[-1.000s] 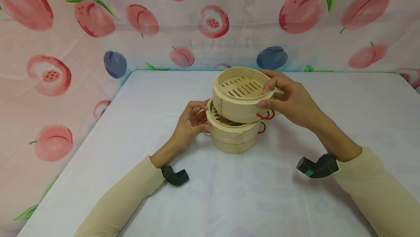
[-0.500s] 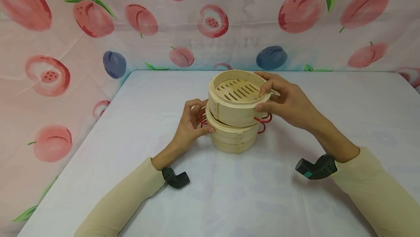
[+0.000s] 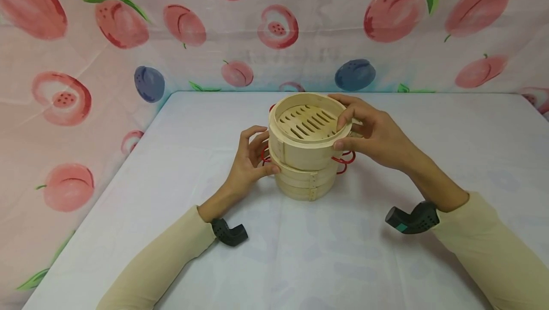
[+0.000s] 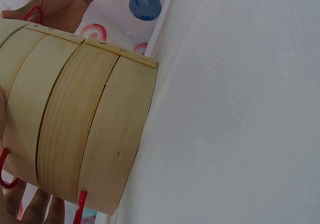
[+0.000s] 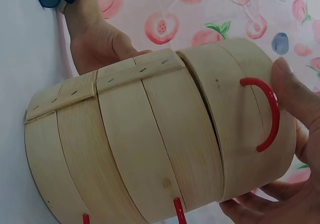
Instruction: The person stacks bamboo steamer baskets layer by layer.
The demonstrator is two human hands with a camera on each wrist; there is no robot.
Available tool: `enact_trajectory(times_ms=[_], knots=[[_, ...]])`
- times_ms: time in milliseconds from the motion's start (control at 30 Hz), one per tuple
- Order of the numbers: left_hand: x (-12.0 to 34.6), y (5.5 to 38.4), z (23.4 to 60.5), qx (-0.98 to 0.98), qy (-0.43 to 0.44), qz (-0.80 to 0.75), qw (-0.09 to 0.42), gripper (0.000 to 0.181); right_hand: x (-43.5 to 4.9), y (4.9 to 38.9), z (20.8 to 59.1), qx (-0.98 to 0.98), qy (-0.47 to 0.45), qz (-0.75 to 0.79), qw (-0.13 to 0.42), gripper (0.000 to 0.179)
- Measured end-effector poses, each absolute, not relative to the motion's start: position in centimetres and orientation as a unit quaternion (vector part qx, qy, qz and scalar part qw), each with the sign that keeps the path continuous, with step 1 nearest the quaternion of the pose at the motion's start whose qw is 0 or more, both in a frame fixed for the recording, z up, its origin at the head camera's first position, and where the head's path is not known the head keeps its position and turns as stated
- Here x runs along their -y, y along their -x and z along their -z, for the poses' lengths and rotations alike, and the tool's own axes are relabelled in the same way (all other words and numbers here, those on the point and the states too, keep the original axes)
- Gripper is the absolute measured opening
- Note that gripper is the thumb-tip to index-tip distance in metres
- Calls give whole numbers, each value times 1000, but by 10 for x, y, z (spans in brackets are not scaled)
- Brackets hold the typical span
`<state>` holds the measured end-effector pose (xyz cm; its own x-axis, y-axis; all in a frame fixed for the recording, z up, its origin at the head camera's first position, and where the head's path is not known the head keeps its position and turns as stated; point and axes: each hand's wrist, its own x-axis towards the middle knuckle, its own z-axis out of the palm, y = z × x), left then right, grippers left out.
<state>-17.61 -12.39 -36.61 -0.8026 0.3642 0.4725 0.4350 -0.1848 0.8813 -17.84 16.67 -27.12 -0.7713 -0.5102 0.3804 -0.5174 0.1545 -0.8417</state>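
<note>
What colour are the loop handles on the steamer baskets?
The handles are red, clearest in the right wrist view, where one arches from the top basket.

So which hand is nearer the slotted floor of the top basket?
Right. The right hand grips the top basket, one finger inside by the slotted floor; the left hand is lower, outside, around the left side of the lower baskets.

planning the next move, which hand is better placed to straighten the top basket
Likely the right hand: it grips the top basket directly, while the left hand is lower, at the baskets underneath.
</note>
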Motion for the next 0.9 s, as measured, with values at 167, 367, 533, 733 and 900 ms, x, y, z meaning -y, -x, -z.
enact_trajectory(times_ms=[167,367,533,733,900], knots=[[123,176,366,629,315,711,25,89,-166,179,272,758,-342,-556,-7,26],[122,177,365,621,307,720,19,92,-166,179,271,756,-344,-557,-16,26],[122,176,365,621,301,724,15,94,-165,178,271,747,-354,-562,-22,27],[122,176,365,621,301,724,15,94,-165,180,272,746,-360,-560,-26,29],[122,177,365,622,305,721,14,96,-165,181,272,753,-366,-546,-27,33]])
